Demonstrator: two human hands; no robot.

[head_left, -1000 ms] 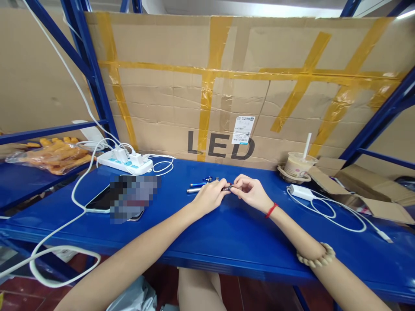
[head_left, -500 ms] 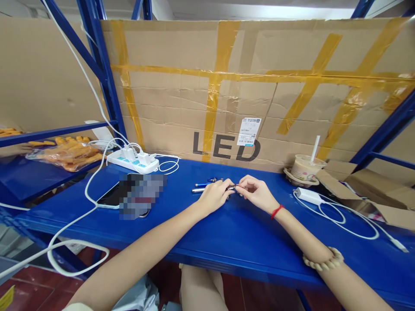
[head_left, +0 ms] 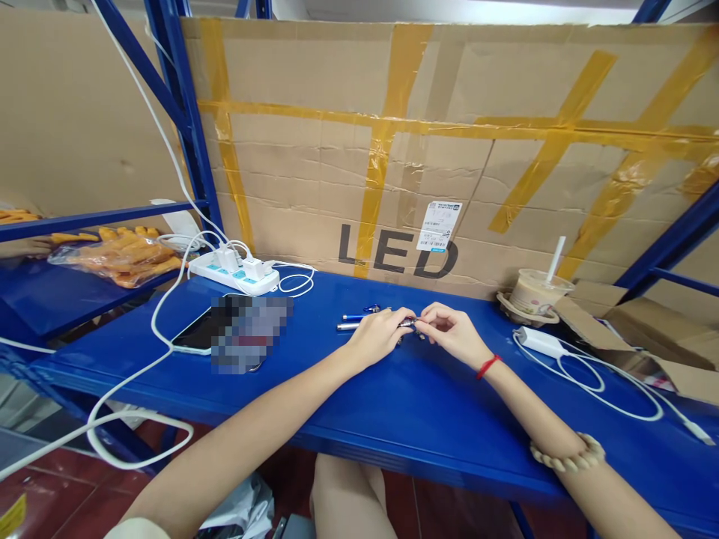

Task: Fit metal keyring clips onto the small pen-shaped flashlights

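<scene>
My left hand (head_left: 382, 337) is closed round a small, slim metallic piece (head_left: 407, 323) whose end shows past the fingertips. My right hand (head_left: 452, 333) pinches at that same end, thumb and fingers together. What kind of thing it is cannot be made out. Beside my left hand lie a silver pen-like tube (head_left: 347, 326) and a blue pen-like tube (head_left: 353, 317), both partly hidden by the hand. Just behind them is a small blue-and-metal piece (head_left: 371, 308). Small metal bits (head_left: 421, 336) show beneath my fingers.
On the left of the blue shelf (head_left: 314, 397) are a phone (head_left: 196, 337), a blurred-out patch and a white power strip (head_left: 234, 277) with cables. To the right stand a drink cup (head_left: 536, 292), a white adapter (head_left: 540, 342) and an open carton (head_left: 663, 329). Taped cardboard (head_left: 314, 180) rises behind.
The view has shifted slightly, so most things sit a little further right. Both hands keep their hold on the small metallic piece, with only slight finger movement.
</scene>
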